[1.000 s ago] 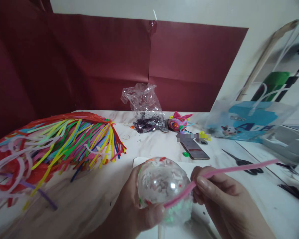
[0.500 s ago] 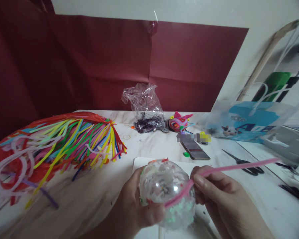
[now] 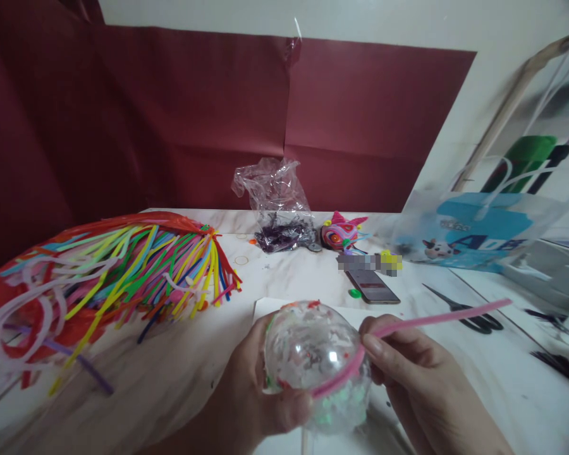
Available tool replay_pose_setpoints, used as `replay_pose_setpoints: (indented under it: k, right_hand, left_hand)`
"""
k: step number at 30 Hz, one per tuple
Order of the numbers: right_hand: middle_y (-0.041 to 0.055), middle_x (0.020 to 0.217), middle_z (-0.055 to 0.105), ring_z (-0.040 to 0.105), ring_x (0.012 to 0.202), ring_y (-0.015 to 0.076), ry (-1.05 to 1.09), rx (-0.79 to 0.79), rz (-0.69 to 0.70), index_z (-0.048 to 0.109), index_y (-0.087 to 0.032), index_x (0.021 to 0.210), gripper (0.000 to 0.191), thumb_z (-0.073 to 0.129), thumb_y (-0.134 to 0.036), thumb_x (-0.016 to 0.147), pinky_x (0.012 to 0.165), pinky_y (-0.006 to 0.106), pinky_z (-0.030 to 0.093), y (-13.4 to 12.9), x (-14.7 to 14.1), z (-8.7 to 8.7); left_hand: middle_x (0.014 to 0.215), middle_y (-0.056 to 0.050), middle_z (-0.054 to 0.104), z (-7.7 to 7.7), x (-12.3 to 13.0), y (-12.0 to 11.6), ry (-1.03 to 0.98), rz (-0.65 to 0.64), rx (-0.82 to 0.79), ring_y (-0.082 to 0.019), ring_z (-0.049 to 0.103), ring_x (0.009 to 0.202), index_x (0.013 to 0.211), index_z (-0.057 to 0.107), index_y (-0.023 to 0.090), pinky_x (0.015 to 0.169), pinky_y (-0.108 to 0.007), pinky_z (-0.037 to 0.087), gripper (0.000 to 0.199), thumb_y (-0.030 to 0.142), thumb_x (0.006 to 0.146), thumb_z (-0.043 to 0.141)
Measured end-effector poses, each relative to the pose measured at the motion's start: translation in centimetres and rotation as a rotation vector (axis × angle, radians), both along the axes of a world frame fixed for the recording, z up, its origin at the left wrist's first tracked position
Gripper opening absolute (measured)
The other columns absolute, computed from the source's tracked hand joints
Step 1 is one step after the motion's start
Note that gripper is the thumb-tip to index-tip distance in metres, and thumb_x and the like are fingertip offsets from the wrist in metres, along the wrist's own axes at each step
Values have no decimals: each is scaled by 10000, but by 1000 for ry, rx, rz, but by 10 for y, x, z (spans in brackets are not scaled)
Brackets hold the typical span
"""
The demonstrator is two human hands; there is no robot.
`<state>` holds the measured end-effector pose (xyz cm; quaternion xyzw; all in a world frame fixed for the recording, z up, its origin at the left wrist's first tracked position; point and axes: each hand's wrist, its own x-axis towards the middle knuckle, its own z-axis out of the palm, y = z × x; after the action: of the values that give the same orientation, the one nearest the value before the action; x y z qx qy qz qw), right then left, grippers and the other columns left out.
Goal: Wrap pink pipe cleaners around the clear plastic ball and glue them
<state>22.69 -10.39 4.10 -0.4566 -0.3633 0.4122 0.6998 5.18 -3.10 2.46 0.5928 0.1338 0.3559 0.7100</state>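
A clear plastic ball (image 3: pixel 308 347), smeared with whitish residue and red and green bits, rests in my left hand (image 3: pixel 270 404). My left thumb presses one end of a pink pipe cleaner (image 3: pixel 436 319) against the ball's front. From there the pipe cleaner curves up along the surface to my right hand (image 3: pixel 408 360), where thumb and forefinger pinch it at the ball's right side. Its free end sticks out to the right. The left fingers behind the ball are hidden. Beneath lies a white sheet (image 3: pixel 265 308), and a pale stick (image 3: pixel 307 441) shows below the ball.
Many colourful pipe cleaners (image 3: pixel 161 265) spill from a red bag at left. At the back are a clear plastic bag (image 3: pixel 277 202) and a pink decorated ball (image 3: pixel 340 232). A phone (image 3: pixel 372 285), black scissors (image 3: pixel 469 314) and a blue-white bag (image 3: pixel 478 227) stand or lie to the right.
The pipe cleaner's free end has drawn in a little to the left, and its stretch on the ball lies closer to the surface. My right hand has shifted slightly left.
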Motion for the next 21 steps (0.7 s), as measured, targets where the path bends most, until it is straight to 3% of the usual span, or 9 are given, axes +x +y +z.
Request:
replay_pose_setpoints:
  k: [5, 10, 21]
  right_hand:
    - [-7, 622, 513, 397, 591, 143, 42, -38, 68, 689, -186, 673, 346, 907, -454, 680, 524, 207, 362, 1, 5, -2]
    - [-11, 637, 538, 432, 621, 137, 73, -53, 145, 684, -193, 691, 320, 897, -431, 711, 566, 182, 388, 2, 9, -5]
    - [3, 676, 569, 455, 678, 167, 54, -37, 198, 678, -198, 695, 299, 857, -430, 756, 629, 217, 398, 7, 15, -13]
  left_hand:
    - [1289, -197, 606, -9, 3, 3, -44, 35, 30, -394, 568, 1205, 1331, 490, 153, 1024, -509, 453, 817, 498, 663, 811]
    - [1316, -205, 587, -13, 2, 8, -46, -18, 78, -411, 547, 1225, 1370, 465, 153, 1036, -536, 437, 823, 477, 691, 799]
    - [1333, -148, 610, -12, -1, 10, -30, 5, 137, -339, 589, 1208, 1361, 483, 213, 1012, -432, 490, 741, 369, 714, 809]
